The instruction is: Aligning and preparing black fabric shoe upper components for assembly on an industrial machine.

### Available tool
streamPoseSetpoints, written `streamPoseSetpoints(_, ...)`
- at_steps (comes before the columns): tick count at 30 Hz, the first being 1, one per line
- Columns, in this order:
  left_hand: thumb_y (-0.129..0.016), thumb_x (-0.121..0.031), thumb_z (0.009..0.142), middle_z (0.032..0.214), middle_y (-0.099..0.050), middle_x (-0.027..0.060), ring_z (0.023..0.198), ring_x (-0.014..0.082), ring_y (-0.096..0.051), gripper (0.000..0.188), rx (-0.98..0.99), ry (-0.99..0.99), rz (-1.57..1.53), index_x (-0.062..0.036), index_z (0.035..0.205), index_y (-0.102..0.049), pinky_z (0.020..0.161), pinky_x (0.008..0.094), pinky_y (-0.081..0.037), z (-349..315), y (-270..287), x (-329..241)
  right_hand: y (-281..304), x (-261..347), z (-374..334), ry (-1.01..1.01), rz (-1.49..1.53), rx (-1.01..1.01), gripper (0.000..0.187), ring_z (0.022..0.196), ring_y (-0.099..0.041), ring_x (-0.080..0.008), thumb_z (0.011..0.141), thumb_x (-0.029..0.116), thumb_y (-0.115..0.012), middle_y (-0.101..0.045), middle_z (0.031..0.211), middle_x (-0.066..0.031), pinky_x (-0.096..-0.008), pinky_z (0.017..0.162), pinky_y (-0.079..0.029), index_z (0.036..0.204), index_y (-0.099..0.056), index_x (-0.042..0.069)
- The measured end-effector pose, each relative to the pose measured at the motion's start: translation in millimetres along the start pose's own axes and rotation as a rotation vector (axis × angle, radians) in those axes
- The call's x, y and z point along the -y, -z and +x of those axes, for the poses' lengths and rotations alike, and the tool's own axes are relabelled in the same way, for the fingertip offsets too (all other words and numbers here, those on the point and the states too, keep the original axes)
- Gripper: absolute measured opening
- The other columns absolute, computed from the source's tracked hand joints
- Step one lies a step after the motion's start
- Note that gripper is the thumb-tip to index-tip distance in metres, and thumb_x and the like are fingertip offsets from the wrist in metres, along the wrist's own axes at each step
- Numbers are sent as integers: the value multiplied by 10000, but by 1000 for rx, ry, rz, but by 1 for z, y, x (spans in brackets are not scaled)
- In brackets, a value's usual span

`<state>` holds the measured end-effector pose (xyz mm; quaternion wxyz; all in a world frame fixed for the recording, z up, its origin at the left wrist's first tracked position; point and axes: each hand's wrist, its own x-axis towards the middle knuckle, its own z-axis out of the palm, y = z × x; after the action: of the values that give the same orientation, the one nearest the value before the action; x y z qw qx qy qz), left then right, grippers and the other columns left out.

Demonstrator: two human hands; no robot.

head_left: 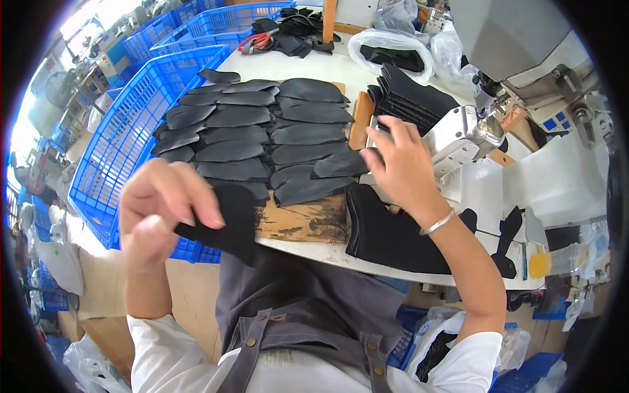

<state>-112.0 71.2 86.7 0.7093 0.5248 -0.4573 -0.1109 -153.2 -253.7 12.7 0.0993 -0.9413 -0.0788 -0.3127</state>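
On the left, my left hand (164, 206) pinches a black cut piece (232, 223) with a curved edge, slightly blurred and held in front of the table's near edge. My right hand (403, 160) is over the table beside the sewing machine's white head (462, 134). Its fingers are apart, and the thumb meets the end of a dark leather piece (337, 164) lying on top of the others. Overlapping rows of black leather pieces (236, 116) cover a worn wooden board (301, 221). Below my right hand lies a stack of black fabric pieces (400, 239).
A blue crate (124, 137) stands left of the table, with more blue crates behind. Red-handled scissors (257, 42) lie at the back near black scraps. Folded black pieces (409, 98) are stacked behind the machine, near a plastic bag (393, 52). A wooden block (361, 121) stands beside them.
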Motion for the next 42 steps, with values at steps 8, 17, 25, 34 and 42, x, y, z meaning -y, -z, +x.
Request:
streamPoseSetpoints(8,-674,-108,814,868,-621,153,738,171,-597,158,158,266,-329,-29,854,-543,698,265,-466,63,-79,38,89,41,-49,-447,1659,632,430,870,-558,-33,798,40,-762,-619,1020,5,-204,768,-443,1177,-564,2)
streamPoseSetpoints(17,-716,-76,816,861,-601,14,648,31,-467,372,719,607,172,4,1152,-577,560,201,-403,81,-130,108,128,-4,-100,-845,992,553,163,633,-467,-31,850,110,-709,-582,697,14,-221,566,-398,899,-621,-18)
streamPoseSetpoints(25,-753,-253,806,536,-470,49,486,82,-406,345,665,551,536,20,714,-563,455,280,-334,69,-158,125,115,-16,-113,-671,681,613,185,677,-501,-69,786,71,-741,-580,729,-22,-236,621,-427,897,-624,-21)
streamPoseSetpoints(34,-783,-311,767,475,-427,56,444,115,-371,430,729,673,571,0,638,-516,446,294,-313,76,-160,124,114,-14,-116,-651,670,557,304,725,-626,-328,732,161,-771,-639,800,-184,-339,660,-482,911,-618,-33)
streamPoseSetpoints(42,-794,-310,733,490,-433,106,428,240,-380,421,604,299,654,-5,663,-512,448,329,-319,62,-159,135,113,-10,-119,-522,515,488,342,767,-624,-318,689,145,-802,-630,825,-144,-340,684,-483,917,-605,-17)
